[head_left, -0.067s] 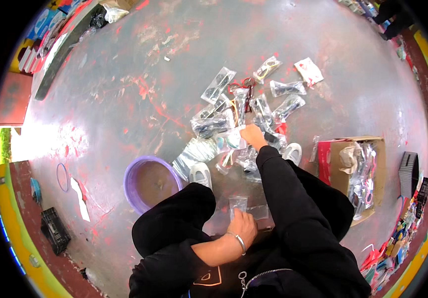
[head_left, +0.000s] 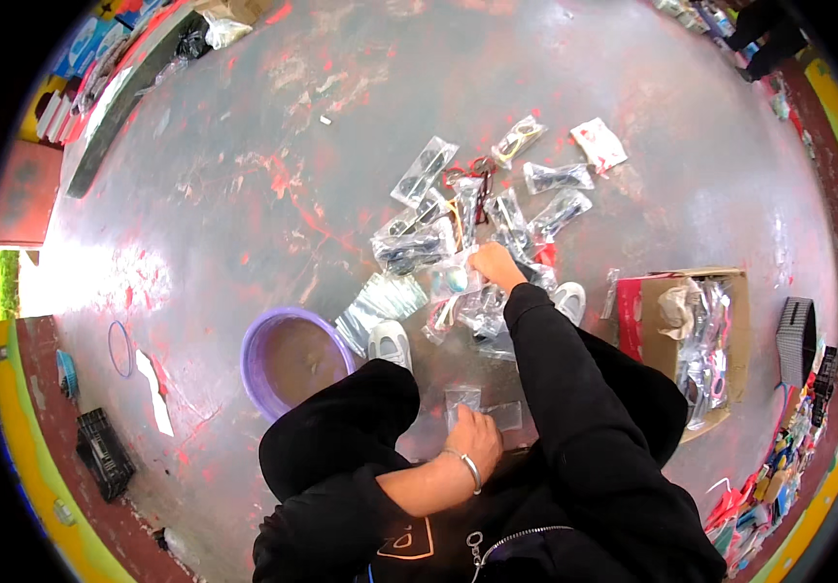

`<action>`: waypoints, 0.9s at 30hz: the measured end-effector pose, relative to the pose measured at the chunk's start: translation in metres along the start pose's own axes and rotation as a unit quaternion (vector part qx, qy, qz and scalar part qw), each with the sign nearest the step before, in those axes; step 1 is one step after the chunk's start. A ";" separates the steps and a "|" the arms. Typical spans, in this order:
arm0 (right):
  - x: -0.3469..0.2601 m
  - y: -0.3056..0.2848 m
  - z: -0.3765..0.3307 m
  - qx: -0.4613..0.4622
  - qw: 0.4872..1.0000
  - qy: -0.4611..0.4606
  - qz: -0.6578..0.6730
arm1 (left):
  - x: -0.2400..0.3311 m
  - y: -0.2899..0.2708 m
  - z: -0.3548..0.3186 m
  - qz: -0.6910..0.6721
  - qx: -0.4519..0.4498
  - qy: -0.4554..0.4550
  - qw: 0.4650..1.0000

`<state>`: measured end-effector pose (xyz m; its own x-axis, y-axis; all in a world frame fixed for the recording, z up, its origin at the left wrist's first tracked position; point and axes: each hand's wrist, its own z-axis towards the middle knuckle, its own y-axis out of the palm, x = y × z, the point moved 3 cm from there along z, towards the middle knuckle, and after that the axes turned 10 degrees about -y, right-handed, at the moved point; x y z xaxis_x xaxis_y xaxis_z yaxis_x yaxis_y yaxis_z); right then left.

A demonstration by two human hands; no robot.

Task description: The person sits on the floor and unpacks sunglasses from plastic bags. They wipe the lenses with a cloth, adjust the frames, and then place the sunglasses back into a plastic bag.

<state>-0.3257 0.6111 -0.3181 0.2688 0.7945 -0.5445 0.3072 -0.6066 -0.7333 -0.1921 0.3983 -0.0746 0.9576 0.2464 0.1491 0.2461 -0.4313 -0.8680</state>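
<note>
My right hand (head_left: 498,264) reaches out to the pile on the floor. Its fingers are closed on sunglasses (head_left: 456,280) with pale greenish lenses, in or against clear plastic. Close to my lap, my left hand (head_left: 477,439) is curled, its fingertips on a small clear plastic bag (head_left: 462,396). Another flat clear sleeve (head_left: 506,416) lies beside it. Around my right hand lie several bagged glasses (head_left: 414,247), some with dark frames. Red-framed glasses (head_left: 472,173) sit among them at the far side. A stack of clear sleeves (head_left: 380,309) rests near my left shoe.
A purple-rimmed tub (head_left: 247,361) stands left of my knee. To the right, an open cardboard box (head_left: 737,340) holds bagged glasses and brown paper. A black crate (head_left: 105,454) is at the left wall, a grey patterned box (head_left: 796,340) at the right. A person's dark legs (head_left: 769,44) show far right.
The sunglasses under my right hand have turned and shifted slightly, with one lens now showing more plainly. My left hand stays in place. The whole view has shifted a little.
</note>
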 end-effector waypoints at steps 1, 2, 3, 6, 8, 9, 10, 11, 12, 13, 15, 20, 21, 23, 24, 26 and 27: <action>-0.020 -0.021 -0.011 -0.052 0.998 -0.022 0.028 | 0.002 -0.002 -0.006 -0.004 -0.003 -0.003 1.000; -0.029 -0.045 -0.019 0.086 0.953 -0.241 -0.163 | 0.000 -0.002 0.002 0.004 -0.013 -0.010 1.000; -0.017 -0.060 -0.023 0.081 0.987 -0.138 0.007 | -0.003 -0.003 0.008 0.008 -0.001 -0.020 1.000; -0.062 -0.125 -0.047 0.053 0.930 0.051 0.360 | -0.030 -0.013 0.024 0.003 0.055 -0.086 0.995; -0.076 -0.166 -0.074 0.067 0.916 0.008 0.395 | -0.050 -0.036 0.030 -0.004 0.103 -0.128 0.986; -0.083 -0.186 -0.089 0.073 0.909 -0.013 0.411 | -0.061 -0.052 0.032 -0.013 0.118 -0.151 0.981; -0.092 -0.207 -0.105 0.068 0.921 -0.021 0.383 | -0.070 -0.070 0.033 -0.047 0.183 -0.166 0.968; -0.102 -0.217 -0.114 0.046 0.921 -0.064 0.383 | -0.082 -0.084 0.030 -0.081 0.243 -0.188 0.948; -0.113 -0.226 -0.124 0.022 0.919 -0.107 0.380 | -0.092 -0.099 0.023 -0.130 0.306 -0.203 0.921; -0.119 -0.233 -0.140 0.000 0.916 -0.142 0.374 | -0.098 -0.113 0.018 -0.184 0.365 -0.208 0.889; -0.145 -0.243 -0.165 -0.013 0.899 -0.197 0.391 | -0.110 -0.133 0.006 -0.261 0.452 -0.149 0.839; -0.199 -0.250 -0.229 -0.019 0.816 -0.236 0.528 | -0.115 -0.152 0.012 -0.430 0.357 0.089 0.824; -0.204 -0.248 -0.232 -0.014 0.795 -0.239 0.558 | -0.115 -0.147 0.013 -0.503 0.269 0.088 0.817; -0.198 -0.244 -0.233 0.024 0.802 -0.224 0.553 | -0.107 -0.141 0.015 -0.629 0.075 0.085 0.769; -0.188 -0.243 -0.231 0.040 0.819 -0.204 0.535 | -0.105 -0.141 0.014 -0.655 0.060 0.083 0.748; -0.181 -0.246 -0.226 0.051 0.816 -0.172 0.549 | -0.100 -0.139 0.012 -0.707 0.030 0.074 0.703; -0.177 -0.246 -0.223 0.071 0.822 -0.168 0.539 | -0.098 -0.137 0.012 -0.731 0.014 0.070 0.679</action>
<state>-0.2456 0.6134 0.0491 0.0396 -0.2238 -0.9738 -0.0601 -0.9734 0.2212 -0.3219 0.4436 0.0238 -0.3010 0.3079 0.9026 0.9477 0.2020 0.2471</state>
